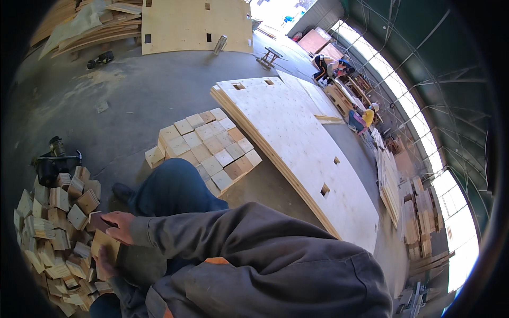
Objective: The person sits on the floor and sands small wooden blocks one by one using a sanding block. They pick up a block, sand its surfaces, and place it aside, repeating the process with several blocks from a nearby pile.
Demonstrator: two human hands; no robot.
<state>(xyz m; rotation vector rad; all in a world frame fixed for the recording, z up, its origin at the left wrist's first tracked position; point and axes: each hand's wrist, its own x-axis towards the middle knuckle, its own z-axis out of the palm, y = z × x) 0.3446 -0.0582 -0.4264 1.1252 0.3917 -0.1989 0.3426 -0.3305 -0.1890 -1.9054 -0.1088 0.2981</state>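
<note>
My right hand (121,227) is closed around a reddish-brown flat block (98,220) that looks like a sanding block. It sits right above a wooden block (106,243), seemingly against its upper end. From below, my left hand (104,264) grips that wooden block, fingers partly hidden by it. Both hands are at the lower left, beside a loose heap of cut wooden blocks (59,227). Beyond my bent knee, more blocks stand in a neat stack (204,140) with their square ends up.
A large plywood panel (297,140) with square holes lies right of the stack. Black power tools (55,159) rest by the heap. Another panel (196,26) stands at the back near piled boards (98,32). Two people (363,117) work far right among timber.
</note>
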